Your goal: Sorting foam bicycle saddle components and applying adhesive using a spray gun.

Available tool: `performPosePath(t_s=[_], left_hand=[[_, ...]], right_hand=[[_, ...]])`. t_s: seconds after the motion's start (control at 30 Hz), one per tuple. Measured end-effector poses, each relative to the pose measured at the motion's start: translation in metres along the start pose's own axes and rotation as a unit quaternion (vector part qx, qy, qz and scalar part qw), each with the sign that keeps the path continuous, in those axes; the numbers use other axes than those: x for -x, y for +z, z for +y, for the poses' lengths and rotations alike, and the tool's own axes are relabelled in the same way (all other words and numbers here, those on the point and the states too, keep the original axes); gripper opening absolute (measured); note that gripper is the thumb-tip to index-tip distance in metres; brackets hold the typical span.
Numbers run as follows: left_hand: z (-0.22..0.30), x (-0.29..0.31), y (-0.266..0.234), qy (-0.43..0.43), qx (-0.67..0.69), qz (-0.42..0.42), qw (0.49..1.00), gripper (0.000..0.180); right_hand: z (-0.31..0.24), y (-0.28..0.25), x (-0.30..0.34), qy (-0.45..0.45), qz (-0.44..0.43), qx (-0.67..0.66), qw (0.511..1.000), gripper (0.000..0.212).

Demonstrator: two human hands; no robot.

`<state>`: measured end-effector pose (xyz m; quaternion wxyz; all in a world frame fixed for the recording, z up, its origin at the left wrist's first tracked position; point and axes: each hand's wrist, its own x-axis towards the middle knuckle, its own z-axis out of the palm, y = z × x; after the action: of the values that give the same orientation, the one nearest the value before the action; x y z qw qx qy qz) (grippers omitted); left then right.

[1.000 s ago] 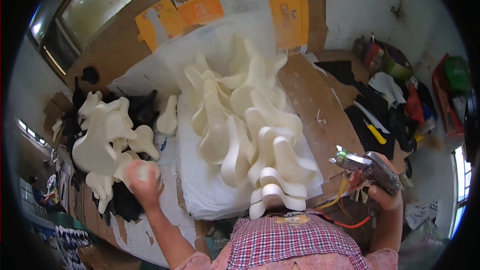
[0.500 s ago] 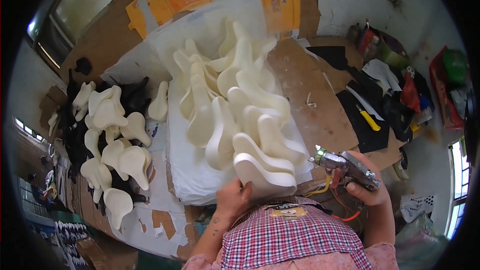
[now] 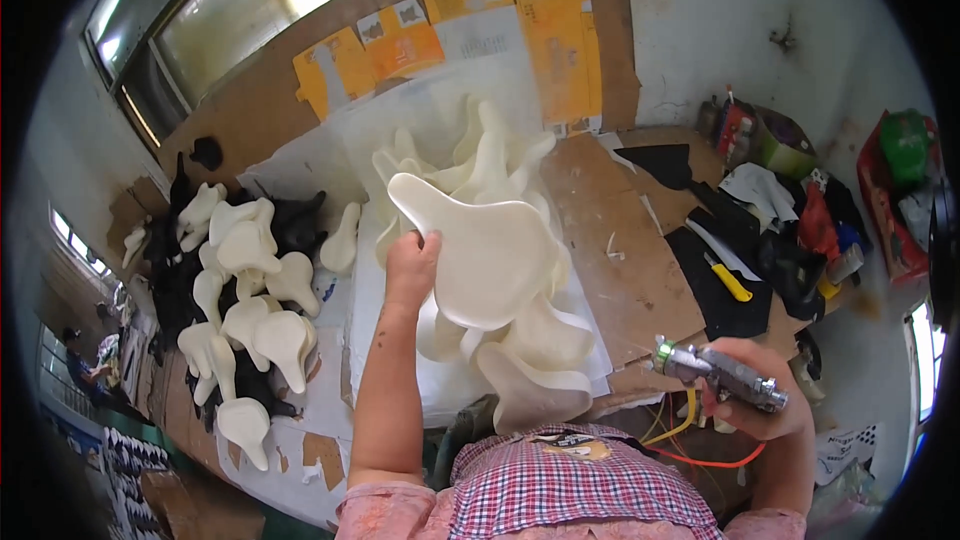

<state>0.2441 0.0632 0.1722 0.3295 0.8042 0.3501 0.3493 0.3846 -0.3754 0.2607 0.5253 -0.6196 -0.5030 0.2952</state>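
My left hand (image 3: 408,265) is closed on the edge of a cream bicycle saddle pad (image 3: 492,258), near its narrow nose. The pad is raised over the pile with its broad smooth face turned up. Beneath and behind it, more cream saddle pads (image 3: 543,332) are heaped on a white sheet (image 3: 590,325); the held pad hides part of them. In my right hand (image 3: 768,402) is a metal spray gun (image 3: 718,372), its green-ringed nozzle pointing left toward the heap. An orange hose (image 3: 712,462) and a yellow hose (image 3: 682,418) run below it.
Cream saddle pads (image 3: 262,312) lie on black saddle covers (image 3: 300,225) at the left. Brown cardboard (image 3: 640,260) covers the table's right side, with a yellow-handled knife (image 3: 728,278) on black sheet material. A red bag (image 3: 818,220) and clutter sit against the right wall.
My left hand has moved up and forward from the near end of the heap and now holds a pad raised above it. The spray gun has shifted slightly right and down in view.
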Motion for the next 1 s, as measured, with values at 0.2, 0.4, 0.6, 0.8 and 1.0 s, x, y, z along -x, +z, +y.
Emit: performPosePath(t_s=[0.2, 0.4, 0.6, 0.8, 1.0], left_hand=[[-0.01, -0.006, 0.01, -0.006, 0.003, -0.04, 0.999, 0.039], [-0.013, -0.005, -0.011, -0.042, 0.029, -0.043, 0.998, 0.04], [-0.059, 0.009, -0.118, -0.179, 0.419, 0.169, 0.874, 0.044], [-0.096, 0.163, -0.057, -0.271, 0.276, -0.357, 0.85, 0.037], [-0.082, 0.23, 0.058, -0.144, 0.083, -0.38, 0.91, 0.044]], right_hand=[[-0.018, 0.014, -0.005, -0.076, 0.128, -0.12, 0.982, 0.062], [-0.001, 0.013, -0.009, -0.064, 0.132, -0.131, 0.98, 0.072], [0.019, 0.024, -0.019, -0.029, 0.108, -0.161, 0.981, 0.069], [0.045, 0.021, -0.037, -0.033, 0.035, -0.16, 0.986, 0.065], [0.059, 0.025, -0.045, 0.001, 0.007, -0.178, 0.984, 0.064]])
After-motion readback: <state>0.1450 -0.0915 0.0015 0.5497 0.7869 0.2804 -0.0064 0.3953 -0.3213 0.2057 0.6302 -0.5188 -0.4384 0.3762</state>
